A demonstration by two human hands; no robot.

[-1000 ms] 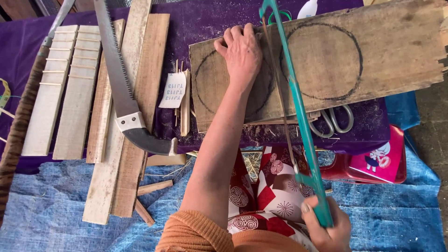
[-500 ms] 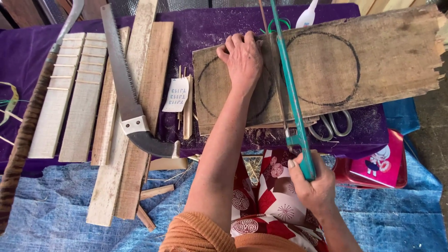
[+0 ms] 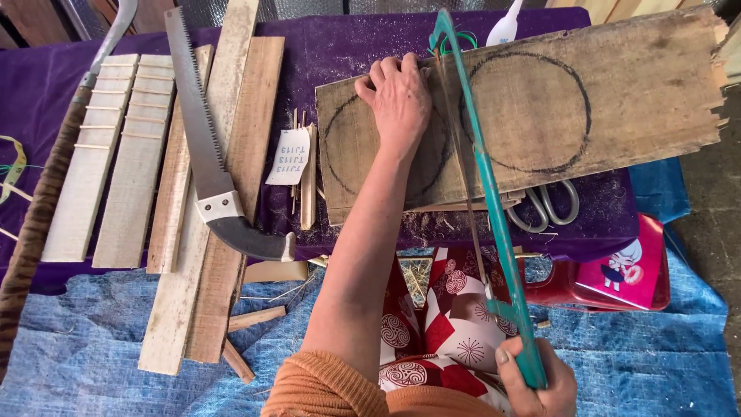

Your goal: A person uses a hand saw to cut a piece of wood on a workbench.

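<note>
Teal-framed coping saw (image 3: 491,202) runs from the right hand (image 3: 536,382), whose fingers are wrapped tight round its handle low in the view, up across a weathered wooden board (image 3: 633,100) marked with two drawn circles. That board lies on the purple-covered tabletop (image 3: 340,54). The left hand (image 3: 400,96) presses flat on the board over the left circle, fingers spread and gripping nothing. Scissors (image 3: 549,207) poke out just under the board's near edge; a curved pruning saw (image 3: 207,166) rests on planks well to the left
</note>
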